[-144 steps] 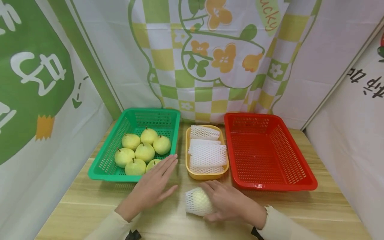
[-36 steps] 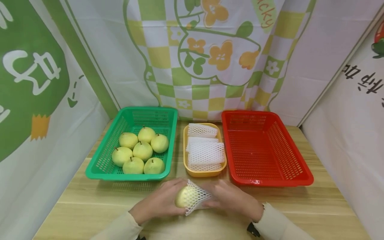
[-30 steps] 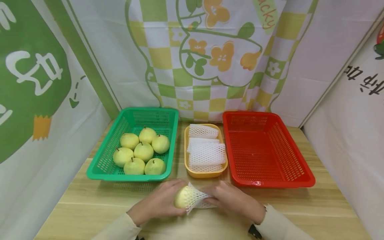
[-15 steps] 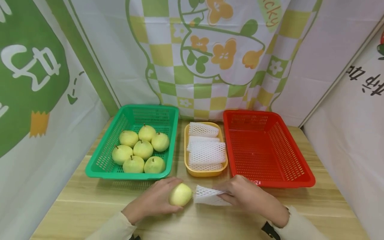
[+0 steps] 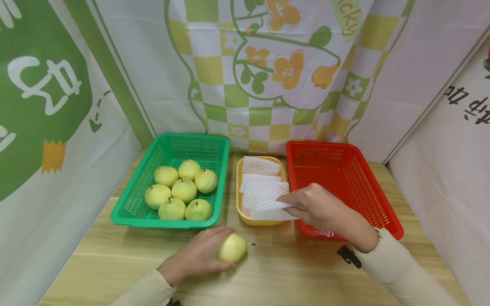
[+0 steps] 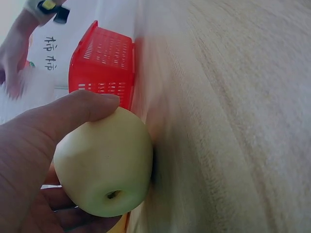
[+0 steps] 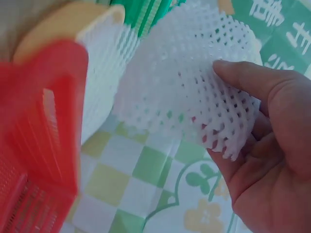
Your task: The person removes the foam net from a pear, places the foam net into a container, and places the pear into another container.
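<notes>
My left hand (image 5: 204, 253) grips a bare yellow-green pear (image 5: 232, 248) at the table's front, its thumb and fingers around it. The left wrist view shows the pear (image 6: 107, 165) close up, its dimpled end toward the camera. My right hand (image 5: 325, 210) pinches a white foam net sleeve (image 5: 269, 209) between thumb and fingers. This sleeve hangs over the yellow tray (image 5: 264, 222), which holds several more foam net sleeves (image 5: 264, 189). From the right wrist camera, the pinched net (image 7: 194, 73) looks flattened and holds no fruit.
At the left stands a green basket (image 5: 126, 221) with several pears (image 5: 183, 190) in it. A red basket (image 5: 373, 182) stands right of the yellow tray, partly behind my right forearm. Printed cloth (image 5: 264, 123) closes off the back and sides of the wooden table (image 5: 275, 272).
The foam net sleeve has come off the pear. My right hand has carried it right and then up over the yellow tray, while my left hand has kept its hold on the pear.
</notes>
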Motion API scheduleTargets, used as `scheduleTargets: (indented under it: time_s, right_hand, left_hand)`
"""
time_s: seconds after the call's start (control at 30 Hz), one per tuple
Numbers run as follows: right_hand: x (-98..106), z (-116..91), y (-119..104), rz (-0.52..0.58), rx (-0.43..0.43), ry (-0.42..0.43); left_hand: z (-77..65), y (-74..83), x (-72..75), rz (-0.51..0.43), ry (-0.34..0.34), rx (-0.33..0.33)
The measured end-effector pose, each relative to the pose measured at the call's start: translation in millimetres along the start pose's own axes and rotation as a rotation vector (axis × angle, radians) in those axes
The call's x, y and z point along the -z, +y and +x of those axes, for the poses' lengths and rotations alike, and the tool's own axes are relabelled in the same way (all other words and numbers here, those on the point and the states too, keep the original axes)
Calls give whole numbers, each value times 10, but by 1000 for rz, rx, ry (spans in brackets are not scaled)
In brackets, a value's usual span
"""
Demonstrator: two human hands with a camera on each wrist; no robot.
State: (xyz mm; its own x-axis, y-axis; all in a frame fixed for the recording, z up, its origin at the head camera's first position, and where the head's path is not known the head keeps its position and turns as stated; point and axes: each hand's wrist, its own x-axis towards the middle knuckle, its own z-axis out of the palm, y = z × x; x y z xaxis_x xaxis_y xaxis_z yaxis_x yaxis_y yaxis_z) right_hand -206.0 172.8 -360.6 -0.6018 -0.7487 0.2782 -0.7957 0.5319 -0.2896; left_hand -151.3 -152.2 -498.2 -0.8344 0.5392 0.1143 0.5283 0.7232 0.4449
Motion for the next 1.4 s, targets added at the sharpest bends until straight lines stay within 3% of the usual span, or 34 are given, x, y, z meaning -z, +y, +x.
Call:
scheduleTargets:
  time_s: [0.2, 0.47, 0.73, 0.83, 0.97, 1.17, 1.4]
  right_hand:
    - [82, 320, 235, -34, 48, 111]
    - [74, 748, 549, -179, 74, 163]
    - [-292, 987, 1060, -445, 235, 299]
    - [-444, 1031, 1191, -520, 283, 309]
    - [-589, 1054, 1240, -507, 293, 176]
    - [-684, 1108, 1180, -268, 247, -92]
    - [-748, 1154, 1153, -152, 225, -272]
  left_hand:
    - [-11, 6, 0, -12, 0, 1]
    - [-7, -2, 7, -10, -2, 14]
    - [-1, -8, 1, -27, -10, 5]
    - [-8, -8, 5, -23, -11, -2]
    - [-17, -10, 12, -2, -5, -11]
    - [-15, -9, 23, 19, 1, -14]
    - [-16, -5, 16, 27, -16, 9]
